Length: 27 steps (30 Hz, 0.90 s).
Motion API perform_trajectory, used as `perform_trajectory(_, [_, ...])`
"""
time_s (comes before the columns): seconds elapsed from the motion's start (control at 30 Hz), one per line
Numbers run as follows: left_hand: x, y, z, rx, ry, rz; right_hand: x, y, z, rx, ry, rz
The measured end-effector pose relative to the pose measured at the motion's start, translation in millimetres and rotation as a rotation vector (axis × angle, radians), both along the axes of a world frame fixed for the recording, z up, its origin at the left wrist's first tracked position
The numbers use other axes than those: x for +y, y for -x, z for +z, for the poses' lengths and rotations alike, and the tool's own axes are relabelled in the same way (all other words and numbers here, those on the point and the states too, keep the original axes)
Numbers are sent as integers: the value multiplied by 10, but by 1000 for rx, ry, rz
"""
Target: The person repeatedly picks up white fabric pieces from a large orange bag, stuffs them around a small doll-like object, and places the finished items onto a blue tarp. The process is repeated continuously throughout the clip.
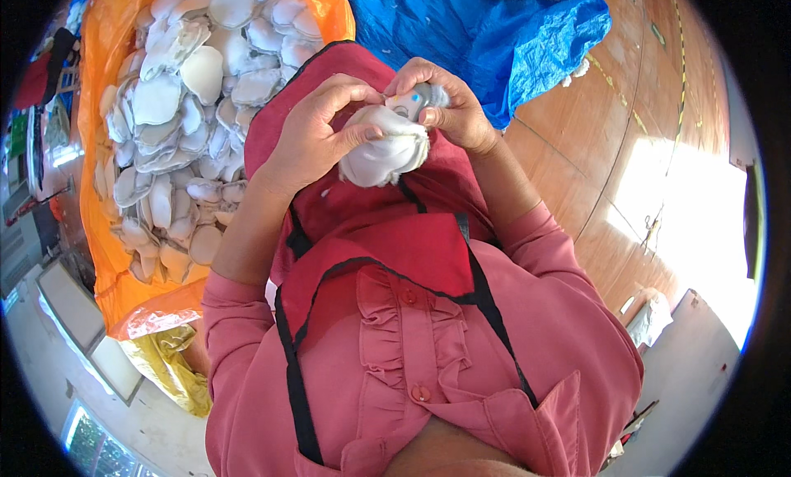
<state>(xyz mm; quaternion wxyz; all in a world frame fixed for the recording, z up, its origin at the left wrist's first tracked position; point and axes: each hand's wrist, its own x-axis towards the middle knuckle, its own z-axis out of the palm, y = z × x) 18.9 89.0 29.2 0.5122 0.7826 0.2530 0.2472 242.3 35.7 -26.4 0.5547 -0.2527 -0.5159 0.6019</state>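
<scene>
Above my lap, both hands grip one small, rounded white plush piece (383,154), with fabric folds and a fuzzy seam edge. My left hand (317,131) is closed on its left side, thumb laid across the top. On the far right side my right hand (455,106) pinches a grey-and-white part with a printed eye and a small blue mark (409,106). The fingertips of both hands nearly meet at the far edge. Part of the piece is hidden behind my fingers. A red apron (354,222) with black trim covers my lap beneath it.
To my left, a heap of flat white plush pieces (177,98) lies on an orange plastic sheet (99,254). A blue tarp (486,40) spreads ahead, with white pieces at its far edge. A yellow plastic bag (175,366) lies near left; scissors (651,230) rest on the sunlit floor.
</scene>
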Motion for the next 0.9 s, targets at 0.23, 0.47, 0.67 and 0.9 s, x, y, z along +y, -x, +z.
perform_trajectory(0.23, [-191,-70,-291,-88,237,24,-79,82,-130,309,210,31])
perform_trajectory(0.47, [-319,-116,-421,-146,281,175,-43,155,-149,398,355,-26])
perform_trajectory(0.67, [-310,-86,-413,-72,254,253,-39,241,-146,394,495,-90])
perform_trajectory(0.9, [-287,-62,-357,-20,423,300,5,253,-217,414,502,-93])
